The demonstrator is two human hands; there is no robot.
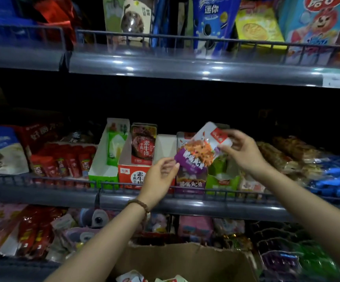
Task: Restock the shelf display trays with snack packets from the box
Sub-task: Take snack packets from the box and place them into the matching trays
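Right grip (244,151) pinches snack packet (200,151) by its upper right edge. Packet is tilted, in air over purple display tray (191,183) on middle shelf (63,192). Left grip (159,176) has fingers loosely curled at packet's lower left corner; cannot tell if pinching. Cardboard box (185,259) sits near, below, with packets inside. Red tray (132,176) is just left of purple one.

Roomy above the upright cardboard display trays (127,174), beneath the grey metal upper shelf (185,67). Fenced low in front by a grey wire rail (42,178); hemmed sideways by packed snack bags (287,153).
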